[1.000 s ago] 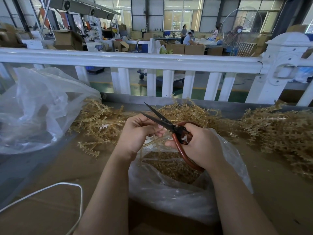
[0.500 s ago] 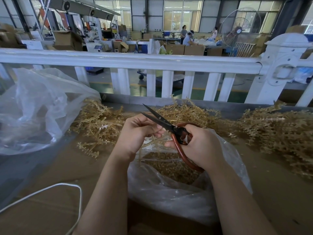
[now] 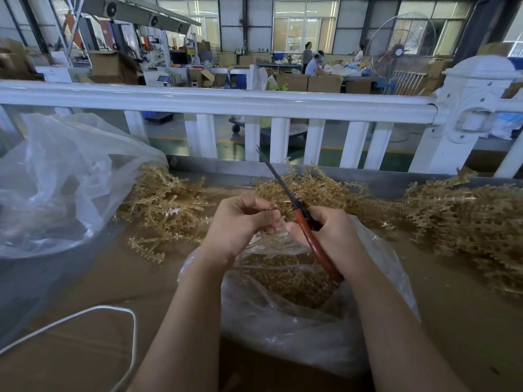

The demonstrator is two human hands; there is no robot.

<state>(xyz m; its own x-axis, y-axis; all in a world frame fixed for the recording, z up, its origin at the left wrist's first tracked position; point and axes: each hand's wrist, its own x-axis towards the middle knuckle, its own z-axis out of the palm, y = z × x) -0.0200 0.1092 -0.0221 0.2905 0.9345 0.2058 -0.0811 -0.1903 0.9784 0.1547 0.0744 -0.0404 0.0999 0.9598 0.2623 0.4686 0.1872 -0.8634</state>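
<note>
Scissors point(image 3: 300, 222) with red-brown handles sit in the right hand point(image 3: 334, 236), its grip curled tight round the loops. The dark blades are pressed together and point up and away toward the white railing point(image 3: 226, 100). The left hand point(image 3: 240, 224), just beside it, has its grip pinching a thin tan plastic sprig point(image 3: 256, 244) between thumb and curled fingers. Both hands are held over the open mouth of a clear bag point(image 3: 297, 335) on the bench point(image 3: 85, 278).

From where I stand, this looks like the pause between snips. To do it well, I'd say feed the stem a little further out of the fingers, open the blades only as far as needed and cut close to each nub. Keep the work above the bag so the bits drop among the cut pieces point(image 3: 283, 281) lying in it.

The sprigs are knobbly, branching things that look springy, a dull straw colour, heaped in tangled piles point(image 3: 164, 205) along the back of the bench. The bag film is thin, crinkled and glossy, and a bigger bag point(image 3: 56, 179) slumps at the left. A white cord point(image 3: 133, 329) loops over the brown, cardboard-like top.
</note>
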